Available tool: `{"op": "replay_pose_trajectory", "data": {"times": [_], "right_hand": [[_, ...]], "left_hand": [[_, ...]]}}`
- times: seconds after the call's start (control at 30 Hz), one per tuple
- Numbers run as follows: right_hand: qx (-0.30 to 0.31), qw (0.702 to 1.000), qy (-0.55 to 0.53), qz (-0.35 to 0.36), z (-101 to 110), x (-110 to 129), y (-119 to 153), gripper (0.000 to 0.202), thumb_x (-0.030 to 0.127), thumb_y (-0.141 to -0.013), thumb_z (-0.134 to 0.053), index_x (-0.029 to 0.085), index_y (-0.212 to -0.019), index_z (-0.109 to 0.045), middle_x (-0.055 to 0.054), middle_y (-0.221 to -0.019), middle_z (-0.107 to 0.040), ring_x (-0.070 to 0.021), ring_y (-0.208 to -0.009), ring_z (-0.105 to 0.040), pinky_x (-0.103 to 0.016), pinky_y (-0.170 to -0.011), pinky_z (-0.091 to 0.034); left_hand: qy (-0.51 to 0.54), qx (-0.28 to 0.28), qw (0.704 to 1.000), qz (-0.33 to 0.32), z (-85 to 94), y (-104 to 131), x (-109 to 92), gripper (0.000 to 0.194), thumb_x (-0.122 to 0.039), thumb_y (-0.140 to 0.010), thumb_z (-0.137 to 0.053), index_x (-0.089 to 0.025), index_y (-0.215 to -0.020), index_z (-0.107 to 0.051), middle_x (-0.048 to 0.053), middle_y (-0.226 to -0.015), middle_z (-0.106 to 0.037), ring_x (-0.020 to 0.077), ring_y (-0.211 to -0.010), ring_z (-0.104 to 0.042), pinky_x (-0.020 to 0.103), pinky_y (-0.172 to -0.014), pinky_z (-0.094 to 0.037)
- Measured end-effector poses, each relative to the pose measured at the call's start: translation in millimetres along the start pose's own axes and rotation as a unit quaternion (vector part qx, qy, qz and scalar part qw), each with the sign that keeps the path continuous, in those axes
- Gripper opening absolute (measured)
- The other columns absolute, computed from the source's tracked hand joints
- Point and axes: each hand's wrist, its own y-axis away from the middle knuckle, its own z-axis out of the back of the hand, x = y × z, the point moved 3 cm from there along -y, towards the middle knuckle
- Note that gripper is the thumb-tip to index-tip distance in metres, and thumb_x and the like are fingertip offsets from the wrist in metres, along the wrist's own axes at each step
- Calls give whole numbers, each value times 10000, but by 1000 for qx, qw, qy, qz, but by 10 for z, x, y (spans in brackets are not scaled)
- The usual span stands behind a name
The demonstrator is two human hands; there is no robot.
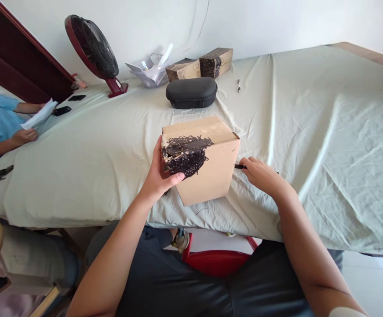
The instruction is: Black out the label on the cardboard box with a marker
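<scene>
A cardboard box (214,169) stands tilted on the cloth-covered table in front of me. Dense black scribbles (187,163) cover its upper left corner, running over the edge between the top and the near side. My left hand (160,174) grips the box at that corner, with the thumb on the near side and the other fingers mostly hidden behind the left end. Just right of the box, my right hand (257,174) holds a slim black pen (240,166) between closed fingers. The pen's tip points at the box's right edge; I cannot tell whether it touches.
Behind the box lies a black zip case (191,92). Farther back are two smaller cardboard boxes (222,61), a plastic basket (151,75) and a fan (94,50). A small pen (239,86) lies right of them. At left, a person in blue (0,116) holds papers (39,115).
</scene>
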Motion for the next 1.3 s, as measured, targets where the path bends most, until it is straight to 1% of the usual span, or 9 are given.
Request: {"op": "replay_pose_trajectory", "data": {"times": [0.33,0.47,0.57,0.63,0.73,0.83,0.93,1.03,1.3], "right_hand": [[34,995,13,-92,98,194,66,583,486,-1111,-469,263,-1649,-476,-163,-1163,-803,-380,-1050,-753,-374,-743,-474],[37,991,14,-125,215,30,203,867,221,-1027,-492,220,-1820,-140,-155,-1033,-797,-338,-901,-752,-405,-758,-514],[-41,986,-116,-111,405,-114,311,735,169,-985,-455,333,-1701,-487,-85,-936,-760,-256,-726,-694,-419,-731,-549],[-138,941,-297,-80,536,-162,357,451,238,-980,-509,274,-1343,-773,-99,-1031,-772,-248,-799,-736,-449,-791,-601],[-192,797,-572,20,637,-118,361,225,295,-910,-642,268,-1107,-749,-95,-1156,-797,-301,-1075,-792,-470,-887,-641],[-183,717,-665,97,710,26,352,372,239,-838,-799,359,-1160,-658,-23,-1116,-817,-267,-1047,-800,-388,-755,-616],[-225,711,-652,140,880,222,416,145,401,-996,-766,348,-1009,-632,25,-847,-786,-191,-599,-684,-343,-526,-468],[-245,715,-622,206,1136,508,515,383,633,-1086,-523,306,-1095,-721,50,-562,-594,-164,-405,-441,-319,-424,-299],[-173,745,-524,374,1565,1530,289,111,153,-848,-756,214,-792,-681,29,-676,-633,-98,-527,-480,-271,-450,-340]], "left_hand": [[37,-16,999,12,-45,-5,-30,1251,-679,-800,-894,-367,-1769,-166,156,-1775,-432,452,-1559,-540,560,-1157,-620],[41,-15,999,11,-37,1,-35,1248,-667,-788,-911,-381,-1764,-187,149,-1779,-423,449,-1546,-554,557,-1131,-636],[41,-17,999,11,-34,1,-41,1254,-658,-775,-923,-385,-1761,-198,149,-1776,-422,450,-1536,-562,545,-1100,-651],[28,-22,999,7,-41,3,-44,1262,-665,-768,-926,-387,-1761,-199,152,-1762,-433,451,-1533,-561,550,-1104,-646],[-11,-36,999,-28,-67,17,-61,1293,-671,-750,-940,-403,-1764,-183,148,-1761,-406,451,-1558,-522,568,-1134,-622],[-70,-42,993,-80,-101,43,-109,1340,-663,-723,-959,-414,-1770,-160,145,-1782,-340,462,-1607,-441,597,-1161,-596],[-119,-39,986,-106,-123,69,-180,1359,-650,-717,-965,-389,-1778,-157,164,-1767,-344,466,-1609,-425,602,-1175,-580],[-147,-34,980,-128,-131,88,-255,1365,-610,-717,-969,-352,-1784,-158,181,-1746,-363,463,-1591,-443,595,-1188,-566],[-190,-22,970,-147,-172,127,-386,1394,-486,-685,-986,-366,-1784,-136,166,-1676,-406,476,-1534,-489,677,-1234,-507]]}}
